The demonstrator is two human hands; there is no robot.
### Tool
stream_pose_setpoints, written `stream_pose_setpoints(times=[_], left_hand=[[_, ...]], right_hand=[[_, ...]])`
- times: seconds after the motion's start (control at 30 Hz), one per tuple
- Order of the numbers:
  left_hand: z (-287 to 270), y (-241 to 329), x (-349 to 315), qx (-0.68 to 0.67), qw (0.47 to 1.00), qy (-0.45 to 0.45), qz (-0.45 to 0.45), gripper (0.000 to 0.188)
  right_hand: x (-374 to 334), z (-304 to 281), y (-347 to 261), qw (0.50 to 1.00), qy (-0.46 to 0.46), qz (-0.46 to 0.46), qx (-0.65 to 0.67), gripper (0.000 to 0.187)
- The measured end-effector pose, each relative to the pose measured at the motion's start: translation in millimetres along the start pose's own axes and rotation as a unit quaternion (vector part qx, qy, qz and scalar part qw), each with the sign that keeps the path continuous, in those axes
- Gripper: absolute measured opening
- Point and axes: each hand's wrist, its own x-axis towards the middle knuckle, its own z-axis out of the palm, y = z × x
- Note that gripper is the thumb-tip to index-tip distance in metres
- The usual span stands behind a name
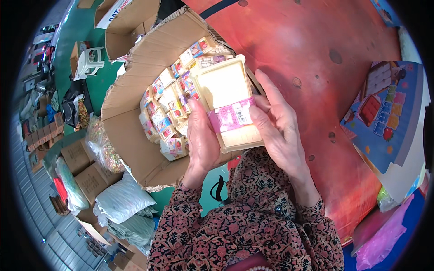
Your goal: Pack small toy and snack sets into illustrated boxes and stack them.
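Observation:
Between my two hands I hold a cream-coloured plastic box (224,86) with a pink label band around its middle and a barcode on it. My left hand (201,140) presses against the box's left side. On the right side, my right hand (280,128) grips it, the thumb lying near the label and the fingers partly behind. Just beyond and to the left stands a large open cardboard carton (131,131), holding several small packs (169,101) with colourful labels. The held box overlaps the carton's right edge in view.
A red, marked table surface (325,113) stretches along the right. Blue printed card sheets (384,113) lie at its far right, with a pink plastic bag (384,235) below. Leftward are brown cartons (92,180), a white stool (89,63) and stuffed sacks (122,198).

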Motion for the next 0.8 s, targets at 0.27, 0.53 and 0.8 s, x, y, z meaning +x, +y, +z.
stream_pose_setpoints(times=[0.27, 0.53, 0.8], left_hand=[[1, -3, -6, 0.050, 0.997, 0.002, 0.064, 0.034], [-2, -2, 1, -0.047, 0.998, 0.025, -0.039, 0.042], [-11, -13, 0, -0.047, 0.997, 0.023, 0.053, 0.043]], right_hand=[[-6, 7, 16, 0.967, 0.027, -0.091, -0.238, 0.053], [-6, 3, 4, 1.000, 0.002, -0.021, -0.021, 0.057], [-8, 8, 16, 0.976, 0.053, -0.079, -0.195, 0.041]])
